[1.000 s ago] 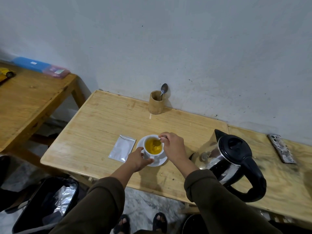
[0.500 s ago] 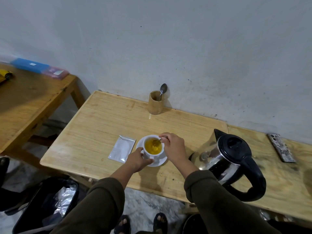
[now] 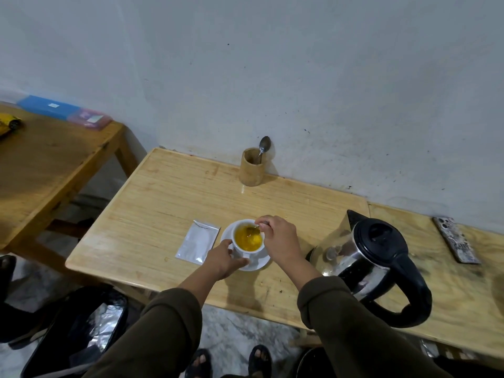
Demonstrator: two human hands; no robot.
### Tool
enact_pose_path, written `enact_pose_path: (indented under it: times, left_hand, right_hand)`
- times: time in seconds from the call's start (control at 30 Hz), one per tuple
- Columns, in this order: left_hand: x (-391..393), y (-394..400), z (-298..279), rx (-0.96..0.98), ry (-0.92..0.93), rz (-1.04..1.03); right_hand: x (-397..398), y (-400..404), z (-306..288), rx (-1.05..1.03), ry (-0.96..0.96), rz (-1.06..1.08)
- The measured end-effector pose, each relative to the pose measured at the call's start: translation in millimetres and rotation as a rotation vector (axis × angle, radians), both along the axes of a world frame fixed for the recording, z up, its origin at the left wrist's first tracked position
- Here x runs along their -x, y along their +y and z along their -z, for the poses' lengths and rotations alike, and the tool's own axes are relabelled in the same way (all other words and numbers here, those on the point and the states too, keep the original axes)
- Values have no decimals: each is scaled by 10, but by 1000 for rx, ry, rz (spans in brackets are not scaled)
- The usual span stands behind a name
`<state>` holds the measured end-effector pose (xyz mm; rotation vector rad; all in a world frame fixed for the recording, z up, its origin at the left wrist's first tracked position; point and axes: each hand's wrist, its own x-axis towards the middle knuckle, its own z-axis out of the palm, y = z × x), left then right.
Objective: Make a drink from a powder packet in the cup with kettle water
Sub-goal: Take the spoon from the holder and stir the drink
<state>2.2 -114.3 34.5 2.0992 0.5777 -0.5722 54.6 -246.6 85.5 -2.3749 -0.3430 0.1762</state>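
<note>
A white cup (image 3: 246, 251) full of yellow drink stands on a white saucer (image 3: 261, 263) near the table's front edge. My left hand (image 3: 222, 259) grips the cup's near left side. My right hand (image 3: 279, 238) pinches a small spoon (image 3: 252, 230) whose bowl sits in the drink. A silver powder packet (image 3: 198, 240) lies flat just left of the saucer. The steel kettle (image 3: 373, 261) with a black lid and handle stands to the right of my right arm.
A bamboo holder (image 3: 252, 170) with another spoon (image 3: 264, 146) stands at the wall. A phone (image 3: 455, 243) lies at the far right. A second table (image 3: 46, 159) with boxes is at the left. A black bin (image 3: 76, 336) sits on the floor below.
The spoon has shifted slightly inside the cup as my right hand moves a little; my left hand stays on the cup.
</note>
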Motion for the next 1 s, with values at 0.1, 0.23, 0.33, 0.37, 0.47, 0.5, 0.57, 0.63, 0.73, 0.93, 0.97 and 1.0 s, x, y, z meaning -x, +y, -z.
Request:
enact_pose_path:
  times: [0.1, 0.23, 0.33, 0.37, 0.47, 0.5, 0.57, 0.63, 0.73, 0.93, 0.97, 1.0]
  left_hand:
    - [0, 3, 1, 0, 4, -8]
    - [-1, 5, -1, 5, 5, -7]
    - [-7, 7, -1, 9, 9, -8]
    - [-9, 8, -3, 8, 9, -7]
    - [-10, 9, -3, 1, 12, 4]
    - [-11, 8, -4, -1, 13, 7]
    - [-15, 7, -7, -4, 12, 11]
    - [-17, 6, -9, -5, 12, 13]
    - [-11, 11, -8, 4, 15, 6]
    - [-18, 13, -7, 9, 18, 9]
    - [-17, 11, -7, 7, 18, 11]
    - [-14, 12, -7, 5, 19, 12]
  right_hand:
    - [45, 22, -3, -52, 14, -20]
    - [39, 29, -26, -90, 88, -7]
    - [-2, 22, -42, -71, 93, -8]
    - [-16, 18, -36, -49, 73, -9]
    - [-25, 11, -11, 4, -4, -20]
    - [-16, 12, -8, 4, -16, -22]
    - [14, 20, -7, -21, -15, -34]
    - [45, 28, -12, -50, 26, -47]
    - [46, 28, -31, -79, 83, -40]
    - [-62, 5, -38, -3, 49, -48]
    - [-68, 0, -25, 8, 37, -42]
    - [-63, -4, -15, 12, 33, -40]
